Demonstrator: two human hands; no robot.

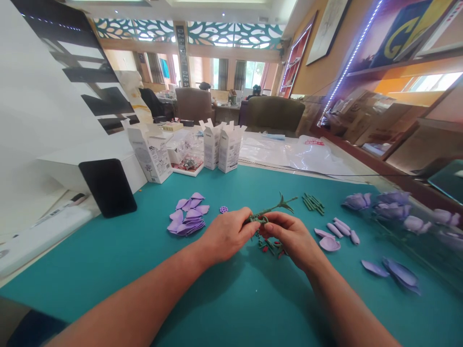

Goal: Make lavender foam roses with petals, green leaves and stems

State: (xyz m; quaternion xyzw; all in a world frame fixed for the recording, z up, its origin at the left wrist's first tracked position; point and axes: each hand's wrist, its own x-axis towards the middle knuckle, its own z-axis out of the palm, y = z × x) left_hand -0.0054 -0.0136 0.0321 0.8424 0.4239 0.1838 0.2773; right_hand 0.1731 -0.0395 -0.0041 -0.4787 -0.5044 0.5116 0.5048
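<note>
Over the teal mat, my left hand (pixel 227 232) is closed on a green plastic stem (pixel 269 210) whose leafy end points to the upper right. The fingertips of my right hand (pixel 291 234) pinch a small green part at the stem's lower end, close to my left fingers. Just below my hands lie green pieces with red bits (pixel 265 248), partly hidden by my right hand. To the left are a pile of purple petals (pixel 188 221) and a small purple round piece (pixel 223 209). Short green sticks (pixel 314 204) lie right of the stem.
Pale purple petals (pixel 330 243) and assembled purple flowers (pixel 392 209) are at the right. A black tablet-like panel (pixel 108 188) leans at the left. White boxes (pixel 229 149) and a tray (pixel 190 168) stand along the mat's (pixel 217 303) far edge.
</note>
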